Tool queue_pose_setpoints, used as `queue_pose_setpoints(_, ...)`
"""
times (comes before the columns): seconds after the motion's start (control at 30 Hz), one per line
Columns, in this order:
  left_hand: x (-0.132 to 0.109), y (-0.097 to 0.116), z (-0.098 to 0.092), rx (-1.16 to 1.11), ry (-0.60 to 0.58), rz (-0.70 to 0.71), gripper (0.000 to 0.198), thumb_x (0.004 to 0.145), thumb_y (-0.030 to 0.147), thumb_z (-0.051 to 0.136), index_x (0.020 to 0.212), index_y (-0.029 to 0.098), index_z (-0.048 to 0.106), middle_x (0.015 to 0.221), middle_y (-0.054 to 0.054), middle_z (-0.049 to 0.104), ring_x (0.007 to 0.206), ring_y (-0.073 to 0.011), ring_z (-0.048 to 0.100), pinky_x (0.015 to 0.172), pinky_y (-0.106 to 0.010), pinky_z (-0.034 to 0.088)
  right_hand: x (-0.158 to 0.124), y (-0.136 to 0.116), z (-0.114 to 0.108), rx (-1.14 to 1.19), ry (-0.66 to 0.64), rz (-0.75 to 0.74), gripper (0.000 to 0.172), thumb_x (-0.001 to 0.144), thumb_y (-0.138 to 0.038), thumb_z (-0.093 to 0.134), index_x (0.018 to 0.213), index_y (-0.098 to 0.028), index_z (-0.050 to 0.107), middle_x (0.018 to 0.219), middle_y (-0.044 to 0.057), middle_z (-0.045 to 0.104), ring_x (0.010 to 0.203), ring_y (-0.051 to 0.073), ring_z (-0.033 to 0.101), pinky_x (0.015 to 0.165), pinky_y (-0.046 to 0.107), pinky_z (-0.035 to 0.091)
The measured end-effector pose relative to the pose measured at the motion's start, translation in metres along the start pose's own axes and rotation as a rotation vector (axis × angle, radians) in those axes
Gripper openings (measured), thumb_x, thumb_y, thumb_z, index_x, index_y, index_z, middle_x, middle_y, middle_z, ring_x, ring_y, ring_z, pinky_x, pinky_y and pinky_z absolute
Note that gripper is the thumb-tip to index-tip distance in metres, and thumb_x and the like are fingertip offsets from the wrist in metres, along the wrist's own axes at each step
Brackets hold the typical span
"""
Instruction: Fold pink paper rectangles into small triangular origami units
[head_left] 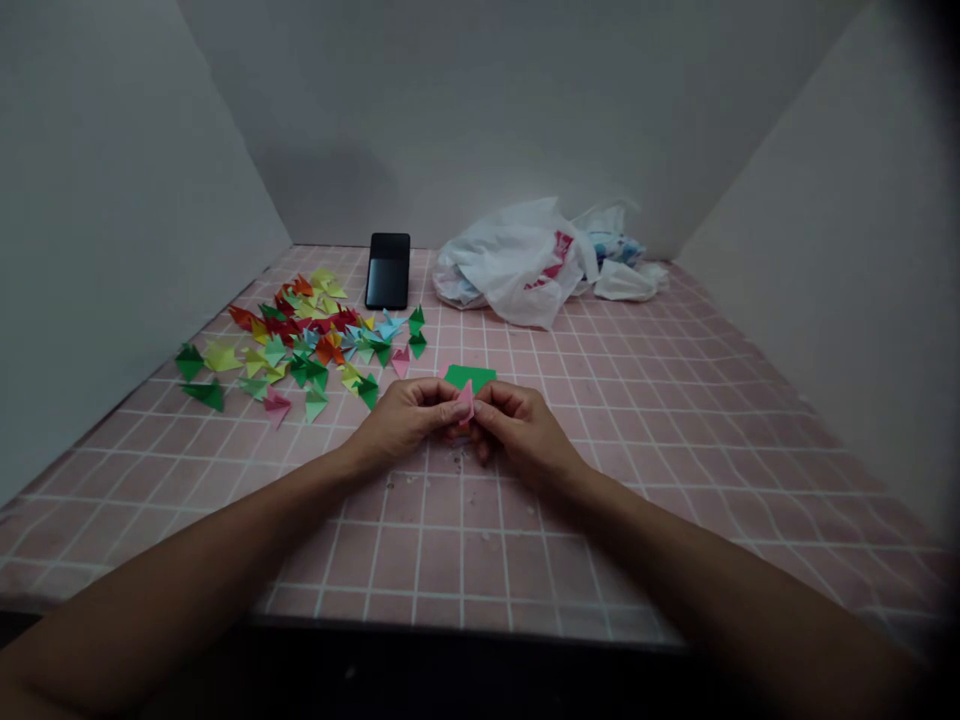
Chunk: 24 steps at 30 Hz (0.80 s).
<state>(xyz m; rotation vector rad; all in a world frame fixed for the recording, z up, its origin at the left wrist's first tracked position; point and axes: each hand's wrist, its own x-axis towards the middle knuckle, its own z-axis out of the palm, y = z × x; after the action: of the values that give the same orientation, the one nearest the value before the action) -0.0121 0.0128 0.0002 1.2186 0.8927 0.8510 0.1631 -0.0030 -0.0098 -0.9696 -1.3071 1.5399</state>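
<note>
1. A folded pink origami paper (pixel 466 402) is held up at centre, over a pink grid mat (pixel 637 470).
2. The left hand (pixel 405 420) and right hand (pixel 525 432) pinch it between them.
3. A green paper sheet (pixel 470 376) lies just beyond; folded paper pieces (pixel 300 345) are scattered far left.
4. A black smartphone (pixel 388 270) and white plastic bag (pixel 517 262) lie farther off.

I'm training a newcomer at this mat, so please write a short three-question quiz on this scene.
1. What do the left hand and right hand hold between them?
2. True or false: the black phone lies to the right of the white plastic bag.
3. Which lies nearer the hands: the green paper sheet or the black phone?

Key:
1. A folded piece of pink paper.
2. False: the phone lies to the left of the bag.
3. The green paper sheet.
</note>
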Motion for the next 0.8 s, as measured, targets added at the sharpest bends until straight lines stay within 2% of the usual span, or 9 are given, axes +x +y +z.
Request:
queue_pose_setpoints(0.17,0.002,0.004,-0.006,0.022,-0.106,-0.071,0.03,0.075,0.04,0.081,0.074,0.013,0.068,0.061,0.001,0.062,0.055,-0.0087,0.054,0.057,-0.022,0.04,-0.001,-0.009,-0.001,0.086,0.003,-0.018,0.02,0.076,-0.03,0.074,0.08,-0.021,0.057,0.063,-0.006,0.062,0.044,0.009,0.054,0.041,0.022,0.043)
queue_pose_setpoints(0.3,0.004,0.006,-0.008,0.018,-0.147,-0.147,0.031,0.071,0.038,0.083,0.071,0.013,0.066,0.064,0.001,0.063,0.054,-0.0074,0.053,0.055,-0.021,0.039,0.0,-0.012,-0.002,0.066,0.0,0.022,0.018,0.074,-0.028,0.074,0.075,-0.019,0.058,0.058,-0.006,0.061,0.044,0.009,0.055,0.042,0.02,0.044)
queue_pose_setpoints(0.47,0.001,0.007,-0.006,0.034,-0.126,-0.181,0.032,0.071,0.04,0.082,0.071,0.013,0.064,0.059,0.002,0.06,0.054,-0.0082,0.051,0.056,-0.022,0.037,0.0,-0.008,0.0,0.065,-0.001,0.035,0.019,0.079,-0.033,0.068,0.071,-0.02,0.057,0.051,-0.005,0.06,0.04,0.009,0.053,0.042,0.02,0.041)
queue_pose_setpoints(0.67,0.0,0.006,-0.005,0.021,-0.135,-0.17,0.026,0.071,0.036,0.075,0.067,0.015,0.061,0.065,0.0,0.061,0.058,-0.0101,0.053,0.059,-0.024,0.039,-0.001,-0.007,0.002,0.037,-0.049,0.006,0.032,0.09,-0.043,0.058,0.069,-0.019,0.056,0.058,-0.003,0.062,0.042,0.008,0.056,0.043,0.021,0.042)
queue_pose_setpoints(0.8,0.0,0.007,-0.009,0.1,-0.2,-0.185,0.021,0.068,0.032,0.072,0.066,0.016,0.059,0.061,0.0,0.059,0.055,-0.011,0.053,0.055,-0.024,0.038,-0.001,-0.008,-0.001,0.006,-0.106,0.026,0.034,0.087,-0.05,0.068,0.075,-0.02,0.055,0.056,-0.005,0.06,0.042,0.008,0.055,0.043,0.021,0.042)
